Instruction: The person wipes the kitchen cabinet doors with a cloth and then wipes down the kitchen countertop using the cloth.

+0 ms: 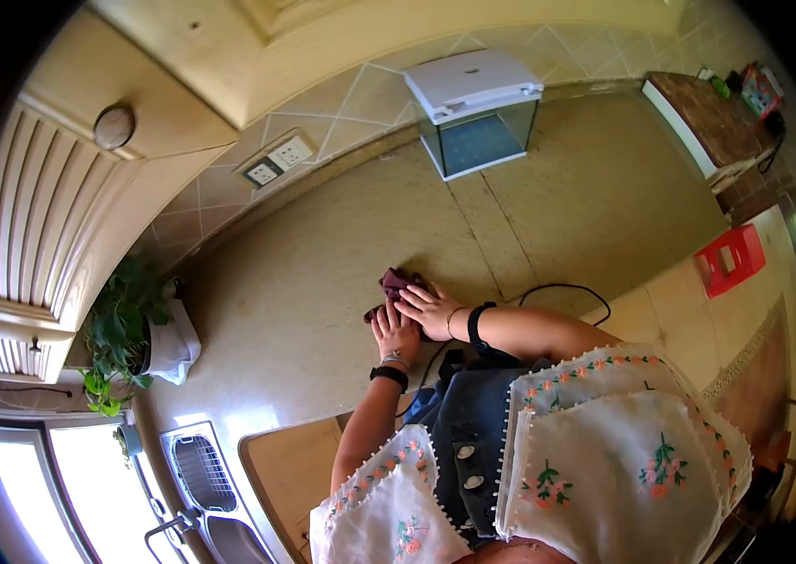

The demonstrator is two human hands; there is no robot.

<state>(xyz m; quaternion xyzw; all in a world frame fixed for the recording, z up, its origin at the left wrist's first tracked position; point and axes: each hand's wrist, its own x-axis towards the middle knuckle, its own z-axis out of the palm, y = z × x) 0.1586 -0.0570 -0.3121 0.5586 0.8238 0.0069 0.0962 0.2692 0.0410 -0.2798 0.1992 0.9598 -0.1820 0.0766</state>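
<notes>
A dark maroon cloth [400,280] lies bunched on the worn greenish countertop [323,254]. My left hand [395,335] presses down on its near part, fingers pointing away from me, with a bit of the cloth showing beside the fingertips. From the right, my right hand [431,311] rests against the cloth, its fingers spread next to and partly over my left hand. Both wrists carry black bands. Under the palms the cloth is hidden.
A small glass tank with a white lid [473,89] stands against the tiled wall. A potted plant [121,320] is at the left, near a sink [205,470]. A black cable [567,286] crosses the counter edge; a red stool [732,260] stands right.
</notes>
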